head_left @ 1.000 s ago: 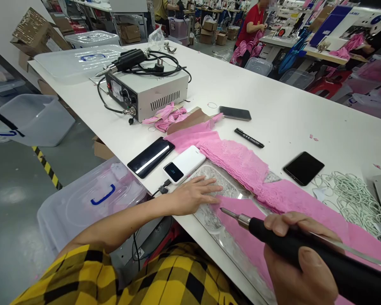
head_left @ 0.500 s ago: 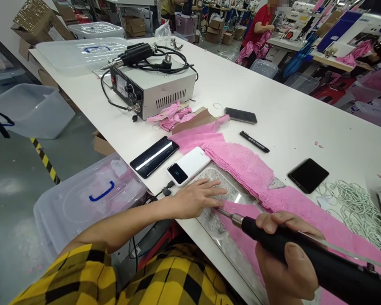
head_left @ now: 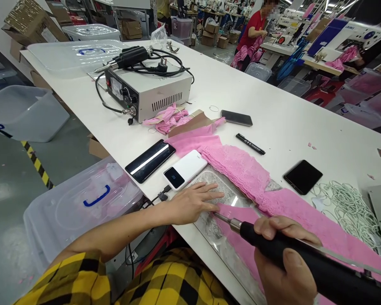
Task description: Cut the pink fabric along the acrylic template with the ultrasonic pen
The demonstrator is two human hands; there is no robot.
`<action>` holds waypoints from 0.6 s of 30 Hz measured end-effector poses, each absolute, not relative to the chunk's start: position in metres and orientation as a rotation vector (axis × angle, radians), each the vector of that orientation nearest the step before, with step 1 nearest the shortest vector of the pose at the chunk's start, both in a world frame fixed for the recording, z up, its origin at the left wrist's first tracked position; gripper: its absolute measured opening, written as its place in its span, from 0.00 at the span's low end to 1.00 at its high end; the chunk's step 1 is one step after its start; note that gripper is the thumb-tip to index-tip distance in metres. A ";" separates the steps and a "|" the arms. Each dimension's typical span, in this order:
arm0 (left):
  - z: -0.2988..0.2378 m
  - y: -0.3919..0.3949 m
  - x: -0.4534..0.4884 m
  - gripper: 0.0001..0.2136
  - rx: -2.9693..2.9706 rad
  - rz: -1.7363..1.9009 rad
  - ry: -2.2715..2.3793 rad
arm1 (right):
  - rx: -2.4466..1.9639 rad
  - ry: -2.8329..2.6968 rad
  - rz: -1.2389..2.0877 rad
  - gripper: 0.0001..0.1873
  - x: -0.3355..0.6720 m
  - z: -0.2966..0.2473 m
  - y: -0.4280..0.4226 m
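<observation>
On the long white table (head_left: 273, 84), near its front edge, a pink lace strip (head_left: 241, 167) lies over a clear patterned plate (head_left: 206, 224). The right hand (head_left: 285, 262) is closed around a black hot-tip tool (head_left: 273, 243), and the tool's tip touches the end of the lace. The left hand (head_left: 193, 203) lies flat with spread fingers and presses there. The cut seems at its start; a stroke calls for firm pressing, with the fingers kept away from the tip.

The counter (head_left: 273, 97) carries three dark phones (head_left: 150, 161), one white power bank (head_left: 186, 170), one black marker (head_left: 250, 144), two grey metal boxes (head_left: 158, 91), two black-handled tools (head_left: 130, 59) and one heap of pale loops (head_left: 349, 203).
</observation>
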State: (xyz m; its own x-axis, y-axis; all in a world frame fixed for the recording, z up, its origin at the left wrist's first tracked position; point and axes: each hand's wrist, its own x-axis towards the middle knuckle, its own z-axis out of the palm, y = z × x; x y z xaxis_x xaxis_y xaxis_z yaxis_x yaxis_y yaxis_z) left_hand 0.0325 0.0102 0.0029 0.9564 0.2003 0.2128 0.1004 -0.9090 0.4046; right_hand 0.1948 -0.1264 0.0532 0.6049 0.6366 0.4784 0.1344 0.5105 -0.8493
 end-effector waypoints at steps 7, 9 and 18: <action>-0.002 0.008 0.031 0.25 2.725 0.477 0.231 | -1.024 -0.823 0.239 0.07 0.204 0.055 -0.118; -0.003 0.008 0.031 0.24 2.734 0.494 0.224 | -1.036 -0.812 0.243 0.07 0.203 0.054 -0.115; -0.001 0.008 0.031 0.22 2.748 0.543 0.193 | -1.018 -0.840 0.255 0.07 0.204 0.049 -0.111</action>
